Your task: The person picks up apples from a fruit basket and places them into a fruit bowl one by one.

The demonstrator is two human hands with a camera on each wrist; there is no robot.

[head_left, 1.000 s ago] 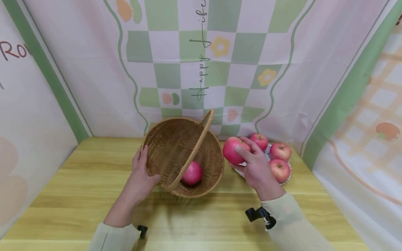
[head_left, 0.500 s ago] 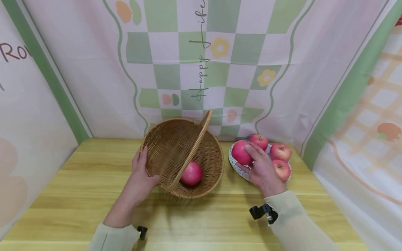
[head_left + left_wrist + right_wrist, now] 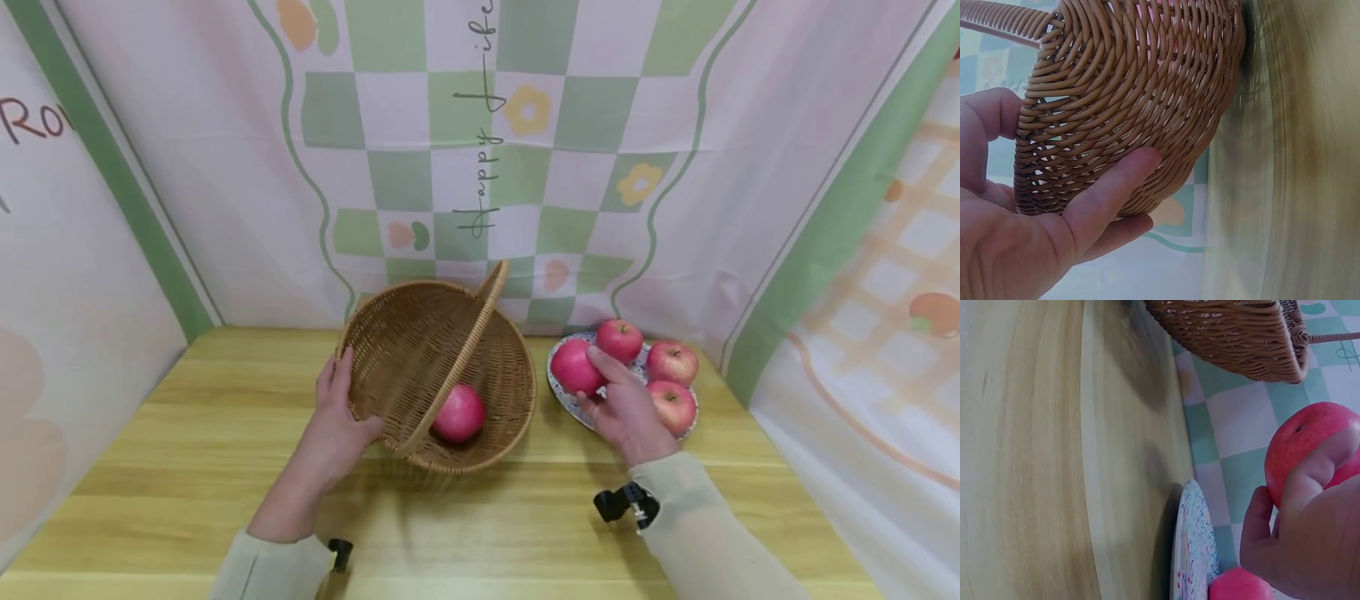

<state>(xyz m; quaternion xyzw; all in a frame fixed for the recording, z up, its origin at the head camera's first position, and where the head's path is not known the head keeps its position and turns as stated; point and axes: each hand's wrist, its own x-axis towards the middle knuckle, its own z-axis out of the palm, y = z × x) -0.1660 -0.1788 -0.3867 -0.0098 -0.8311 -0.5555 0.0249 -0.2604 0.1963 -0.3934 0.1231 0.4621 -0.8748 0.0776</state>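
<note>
A brown wicker basket (image 3: 405, 358) with an arched handle leans tilted on the table, its mouth facing me. My left hand (image 3: 341, 417) grips its left rim; the left wrist view shows the thumb over the rim and fingers (image 3: 1113, 194) along the woven outside. One red apple (image 3: 459, 414) lies inside the basket. To the right, my right hand (image 3: 626, 408) holds another red apple (image 3: 576, 367) over the left part of a patterned plate (image 3: 558, 387). In the right wrist view this held apple (image 3: 1304, 440) is raised above the plate (image 3: 1192, 544).
Three more apples sit on the plate: one at the back (image 3: 619, 340), one at the right (image 3: 672, 363) and one at the front (image 3: 672, 407). The wooden table (image 3: 450, 533) ends at a checkered cloth backdrop (image 3: 517, 175). Cloth walls stand on both sides.
My right hand with its apple has shifted right, from between basket and plate to over the plate, then stayed nearly still. The left hand and basket have not moved.
</note>
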